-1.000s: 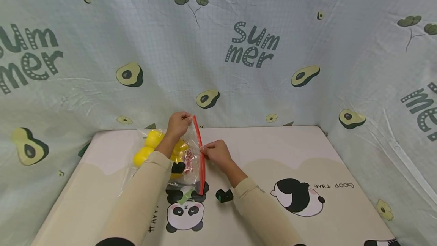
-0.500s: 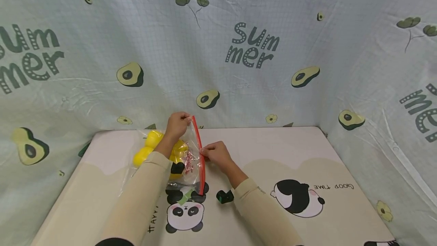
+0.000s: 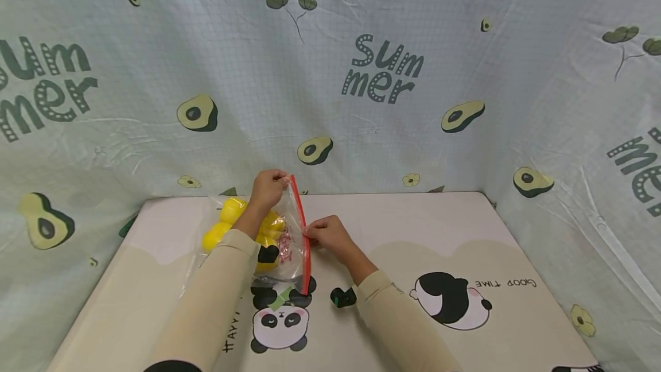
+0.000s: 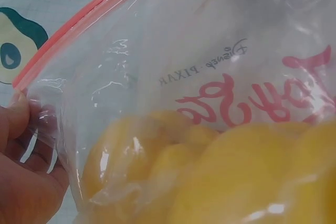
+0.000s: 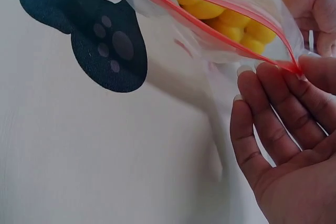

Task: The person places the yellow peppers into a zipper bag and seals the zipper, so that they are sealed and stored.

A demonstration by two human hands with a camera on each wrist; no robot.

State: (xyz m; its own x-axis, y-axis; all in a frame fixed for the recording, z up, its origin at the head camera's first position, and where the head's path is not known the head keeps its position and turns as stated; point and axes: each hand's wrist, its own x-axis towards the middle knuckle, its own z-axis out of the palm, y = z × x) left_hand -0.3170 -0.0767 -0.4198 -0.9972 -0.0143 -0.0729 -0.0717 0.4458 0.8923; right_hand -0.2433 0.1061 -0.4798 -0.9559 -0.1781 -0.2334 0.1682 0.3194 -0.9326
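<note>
A clear zip-lock bag (image 3: 291, 211) holds several glossy yellow rounded things (image 4: 236, 171) and has a red zip strip (image 3: 303, 217) along its mouth. My left hand (image 3: 268, 189) pinches the bag's far top corner beside the strip's end. With thumb and fingertips, my right hand (image 3: 330, 235) pinches the strip about midway along. In the right wrist view, the two red edges are parted on the near side of the right hand's pinch, and the yellow things show between them. Red "Toy Story" style lettering (image 4: 257, 98) shows reversed through the plastic in the left wrist view.
The bag lies over a pale table mat (image 3: 392, 223) printed with a panda (image 3: 280, 329) and a dog's head (image 3: 454, 300). A dark heart-like shape (image 3: 343, 297) is by the right sleeve. A printed curtain (image 3: 248, 73) stands behind the table.
My right hand has crept slightly along the red strip toward the near end. The left hand stays on the far corner, and the bag has hardly moved.
</note>
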